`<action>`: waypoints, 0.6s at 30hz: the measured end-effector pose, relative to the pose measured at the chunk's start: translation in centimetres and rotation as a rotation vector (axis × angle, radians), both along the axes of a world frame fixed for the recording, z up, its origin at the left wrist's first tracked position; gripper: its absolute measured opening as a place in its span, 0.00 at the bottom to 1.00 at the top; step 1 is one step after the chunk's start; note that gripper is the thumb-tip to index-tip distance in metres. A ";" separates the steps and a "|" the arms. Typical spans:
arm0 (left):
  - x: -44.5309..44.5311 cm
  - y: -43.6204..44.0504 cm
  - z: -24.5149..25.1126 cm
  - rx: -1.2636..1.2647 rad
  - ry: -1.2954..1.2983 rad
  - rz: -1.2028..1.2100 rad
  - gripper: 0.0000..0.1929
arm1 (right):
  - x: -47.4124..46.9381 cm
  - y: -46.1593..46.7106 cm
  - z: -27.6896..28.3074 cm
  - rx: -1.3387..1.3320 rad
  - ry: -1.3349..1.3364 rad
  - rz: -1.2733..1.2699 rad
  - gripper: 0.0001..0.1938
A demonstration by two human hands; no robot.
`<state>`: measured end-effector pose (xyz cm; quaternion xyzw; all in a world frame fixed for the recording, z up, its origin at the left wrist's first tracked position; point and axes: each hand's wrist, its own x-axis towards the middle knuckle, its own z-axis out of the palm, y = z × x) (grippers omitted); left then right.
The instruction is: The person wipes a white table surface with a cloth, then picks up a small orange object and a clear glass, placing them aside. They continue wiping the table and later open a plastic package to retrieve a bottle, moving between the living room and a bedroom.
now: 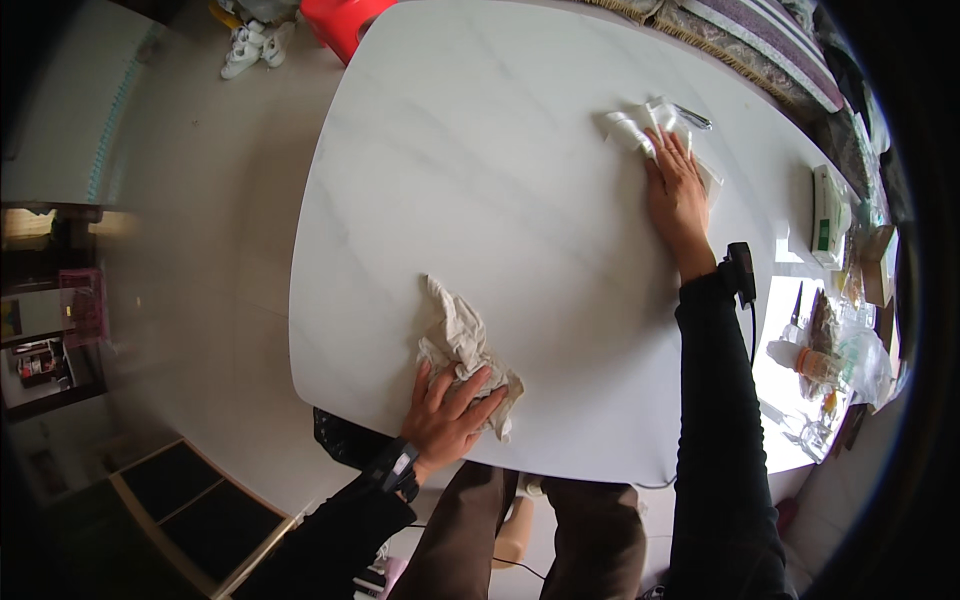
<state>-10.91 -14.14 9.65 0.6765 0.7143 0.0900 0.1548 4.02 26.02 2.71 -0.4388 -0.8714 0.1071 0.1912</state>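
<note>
My left hand point(454, 409) lies palm down with fingers spread on a crumpled off-white cloth point(461, 330), close to the near edge of a white marble-patterned table point(465, 180). Farther off, towards the table's right side, my right hand point(679, 195) reaches over a small heap of white sheet-like pieces point(630, 131), perhaps paper or plastic. Its fingers touch the heap, but whether they grip any of it is hidden. Just beyond those fingertips lies a small shiny metal object point(694, 116), too small to identify. Part of a flat white piece point(709, 180) shows beside the hand.
At the right stand a white and green pack point(829, 217), a white-capped bottle point(799, 360) and clear plastic bags point(862, 367). A red plastic stool point(345, 26) adjoins the far left corner. White shoes point(255, 49) sit on the floor. A black bag point(341, 439) hangs below the near left edge.
</note>
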 end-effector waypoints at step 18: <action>0.1 -1.5 -2.3 0.173 -0.219 0.069 0.22 | -21.2 -24.8 4.1 -0.168 -0.004 0.877 0.24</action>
